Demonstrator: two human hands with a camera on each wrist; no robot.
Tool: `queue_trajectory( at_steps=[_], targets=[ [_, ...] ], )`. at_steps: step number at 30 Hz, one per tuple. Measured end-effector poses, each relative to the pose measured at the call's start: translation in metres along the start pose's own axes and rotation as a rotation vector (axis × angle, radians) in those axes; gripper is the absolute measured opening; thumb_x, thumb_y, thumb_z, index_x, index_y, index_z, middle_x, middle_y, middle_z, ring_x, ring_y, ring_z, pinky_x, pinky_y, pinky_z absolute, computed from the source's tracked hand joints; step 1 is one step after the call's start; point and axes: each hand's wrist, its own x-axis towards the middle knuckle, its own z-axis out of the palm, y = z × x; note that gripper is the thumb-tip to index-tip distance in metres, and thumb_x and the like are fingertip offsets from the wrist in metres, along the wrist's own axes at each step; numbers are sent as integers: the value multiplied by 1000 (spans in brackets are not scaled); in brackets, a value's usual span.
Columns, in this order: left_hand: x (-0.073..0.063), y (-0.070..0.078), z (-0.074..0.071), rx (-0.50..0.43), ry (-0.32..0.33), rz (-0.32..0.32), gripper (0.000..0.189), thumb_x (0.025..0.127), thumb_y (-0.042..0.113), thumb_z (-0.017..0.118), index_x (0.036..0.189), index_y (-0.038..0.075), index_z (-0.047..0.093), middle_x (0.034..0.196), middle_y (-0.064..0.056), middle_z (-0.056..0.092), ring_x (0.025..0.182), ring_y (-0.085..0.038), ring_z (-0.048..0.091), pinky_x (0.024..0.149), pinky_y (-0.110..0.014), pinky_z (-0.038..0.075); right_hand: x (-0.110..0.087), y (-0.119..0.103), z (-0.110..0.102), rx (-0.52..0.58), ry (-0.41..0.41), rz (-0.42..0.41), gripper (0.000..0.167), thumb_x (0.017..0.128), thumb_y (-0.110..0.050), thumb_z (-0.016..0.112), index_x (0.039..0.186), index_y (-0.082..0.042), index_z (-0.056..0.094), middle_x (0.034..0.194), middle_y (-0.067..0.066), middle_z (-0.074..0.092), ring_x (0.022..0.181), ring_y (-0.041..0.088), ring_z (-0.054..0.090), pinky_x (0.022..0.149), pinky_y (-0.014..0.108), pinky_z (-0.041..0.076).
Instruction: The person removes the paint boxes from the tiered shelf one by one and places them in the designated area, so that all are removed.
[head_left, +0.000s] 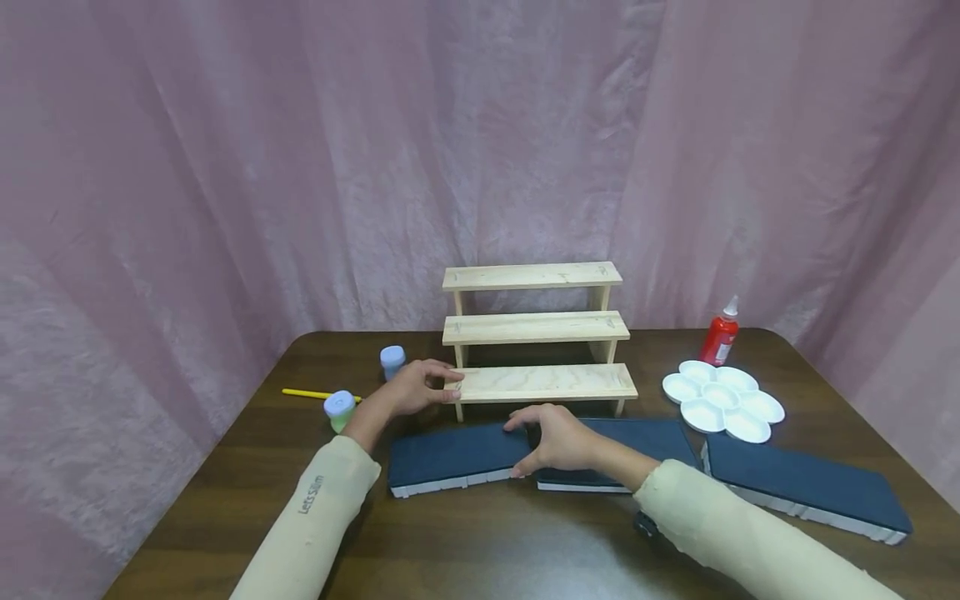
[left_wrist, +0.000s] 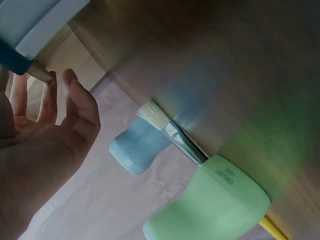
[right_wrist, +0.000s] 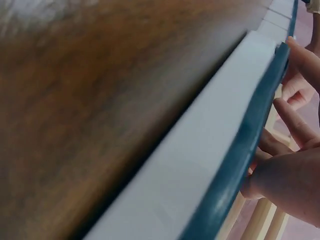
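Observation:
A three-step wooden stand (head_left: 540, 382) stands at the back middle of the table. My left hand (head_left: 416, 386) is at the left end of its lowest step, fingertips touching the wood, thumb apart from the fingers. A long dark-blue-topped box (head_left: 457, 457) with white sides lies in front of the stand. Over its right end my right hand (head_left: 558, 440) spreads, index finger toward the back edge and thumb toward the front. A second such box (head_left: 645, 442) lies partly hidden under that hand. In the right wrist view a fingertip is near the blue edge (right_wrist: 245, 135).
A third box (head_left: 806, 483) lies at the right, below a white flower-shaped palette (head_left: 720, 398) and a red bottle (head_left: 720, 335). Beside my left hand stand a green jar (left_wrist: 215, 200), a blue jar (left_wrist: 140, 145) and a yellow-handled brush (left_wrist: 157, 115).

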Motion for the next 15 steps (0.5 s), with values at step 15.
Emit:
queue_trajectory(
  at_steps=[15],
  targets=[
    [-10, 20, 0, 173, 47, 56, 34, 91, 33, 73, 121, 17, 72, 143, -15, 51, 130, -42, 41, 103, -61, 32, -19, 5, -16, 56, 159, 2, 53, 78, -29, 86, 124, -6, 68, 138, 15, 58, 131, 35, 50, 100, 58, 44]
  ],
)
